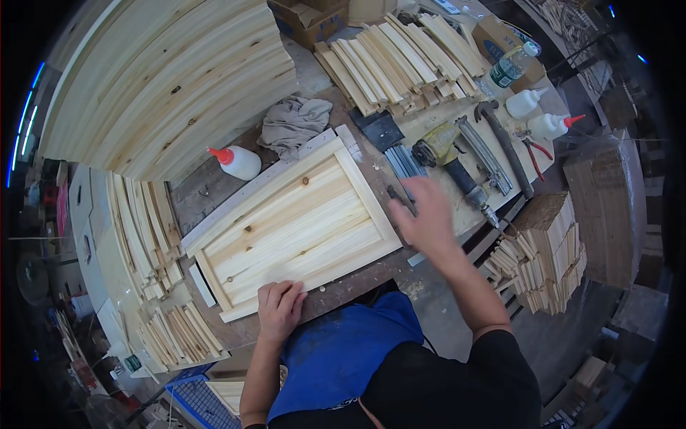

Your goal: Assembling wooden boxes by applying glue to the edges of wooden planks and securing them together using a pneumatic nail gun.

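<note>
A framed wooden panel (307, 218) of pale knotty pine lies flat on the workbench in front of me. At its near edge my left hand (281, 306) rests with curled fingers, gripping the frame's rail. Past the panel's right end is my right hand (426, 218), smeared by motion, so its grip is unclear. Close to its fingertips lies a small dark tool (401, 199), partly covered by the hand. Grey strips of staples or nails (404, 164) lie just beyond. A yellow and black nail gun (457, 161) rests to the right of them.
A hammer (506, 146), red-handled pliers (537, 157) and glue bottles (549, 126) lie at the right. Wood strips are stacked far back (400, 61) and left (146, 232). Large boards (171, 86) stand far left, near a red-capped glue bottle (239, 163) and a rag (294, 125).
</note>
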A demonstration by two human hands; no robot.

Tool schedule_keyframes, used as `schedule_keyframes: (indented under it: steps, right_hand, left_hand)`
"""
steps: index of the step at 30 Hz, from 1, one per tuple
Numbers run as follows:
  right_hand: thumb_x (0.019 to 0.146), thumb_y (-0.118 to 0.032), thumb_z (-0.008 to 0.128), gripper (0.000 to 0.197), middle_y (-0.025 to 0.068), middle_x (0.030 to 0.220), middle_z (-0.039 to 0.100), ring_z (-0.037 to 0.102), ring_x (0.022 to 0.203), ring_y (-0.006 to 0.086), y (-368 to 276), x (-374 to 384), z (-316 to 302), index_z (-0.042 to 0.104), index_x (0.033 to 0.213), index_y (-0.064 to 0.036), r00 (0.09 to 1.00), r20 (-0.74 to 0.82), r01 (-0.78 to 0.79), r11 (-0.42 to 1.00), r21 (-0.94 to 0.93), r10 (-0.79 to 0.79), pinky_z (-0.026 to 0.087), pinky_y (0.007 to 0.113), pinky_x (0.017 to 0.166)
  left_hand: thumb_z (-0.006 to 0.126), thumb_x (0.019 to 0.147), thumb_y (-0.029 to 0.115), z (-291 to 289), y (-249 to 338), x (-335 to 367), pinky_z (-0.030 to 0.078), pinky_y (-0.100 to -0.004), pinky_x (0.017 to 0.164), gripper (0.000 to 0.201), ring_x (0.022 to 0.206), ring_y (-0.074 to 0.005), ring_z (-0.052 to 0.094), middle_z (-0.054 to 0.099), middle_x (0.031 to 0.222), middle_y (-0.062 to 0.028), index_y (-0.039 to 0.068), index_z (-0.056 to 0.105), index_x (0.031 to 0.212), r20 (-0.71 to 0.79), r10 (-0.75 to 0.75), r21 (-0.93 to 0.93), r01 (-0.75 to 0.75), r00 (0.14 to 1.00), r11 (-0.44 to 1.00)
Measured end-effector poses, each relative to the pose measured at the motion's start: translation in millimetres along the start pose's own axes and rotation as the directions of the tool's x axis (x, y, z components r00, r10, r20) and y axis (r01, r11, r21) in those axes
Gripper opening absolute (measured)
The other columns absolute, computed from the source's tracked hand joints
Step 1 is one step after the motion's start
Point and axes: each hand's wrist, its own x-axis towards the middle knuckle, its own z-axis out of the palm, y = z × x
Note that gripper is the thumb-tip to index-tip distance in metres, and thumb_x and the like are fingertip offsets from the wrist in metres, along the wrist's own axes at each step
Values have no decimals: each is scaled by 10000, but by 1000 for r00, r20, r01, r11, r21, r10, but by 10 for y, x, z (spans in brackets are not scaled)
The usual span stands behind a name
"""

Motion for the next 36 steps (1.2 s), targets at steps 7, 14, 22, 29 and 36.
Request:
schedule_keyframes:
  steps: [7, 14, 22, 29, 36]
  right_hand:
    - [791, -192, 861, 566, 179, 1214, 633, 607, 1161, 385, -171, -51, 359, 659, 1297, -38, 991, 69, -112, 994, -5, 112, 512, 460, 1010]
    - [780, -183, 863, 605, 173, 1209, 635, 604, 1165, 384, -216, 48, 350, 648, 1328, -44, 986, 94, -135, 990, -32, 138, 512, 461, 1010]
    - [827, -159, 824, 618, 181, 1260, 655, 613, 1173, 397, 321, 114, -328, 588, 1382, -24, 983, -183, -78, 964, -255, 31, 505, 465, 1033]
    - [838, -123, 792, 744, 274, 1229, 673, 640, 1142, 475, 864, 138, -465, 472, 1498, -4, 980, -38, -191, 864, -466, 196, 519, 512, 1006]
    - [828, -66, 759, 728, 337, 1182, 687, 667, 1101, 516, 849, 568, -460, 465, 1486, 33, 936, 91, -269, 858, -437, 340, 535, 549, 966]
  left_hand:
    - [868, 769, 86, 8, 37, 48, 517, -444, 873, 357, 988, -330, 620, 680, 1072, -87, 91, 741, 1103, -12, -1, 8, 2, 1000, 1000]
    - [866, 777, 97, -27, 69, 122, 517, -433, 873, 357, 997, -320, 621, 679, 1075, -82, 94, 741, 1112, -13, 12, 17, -12, 1000, 1000]
    - [865, 785, 109, 85, 192, 276, 527, -408, 851, 355, 967, -299, 633, 680, 1057, -81, 79, 745, 1117, -45, 52, -46, -54, 998, 997]
    - [842, 820, 139, 143, 183, 322, 524, -401, 841, 332, 937, -290, 639, 664, 1040, -80, 58, 738, 1125, -91, 70, -89, -78, 993, 993]
    - [820, 842, 158, 145, 184, 343, 521, -396, 854, 319, 947, -280, 639, 656, 1036, -76, 48, 732, 1129, -104, 67, -100, -77, 992, 992]
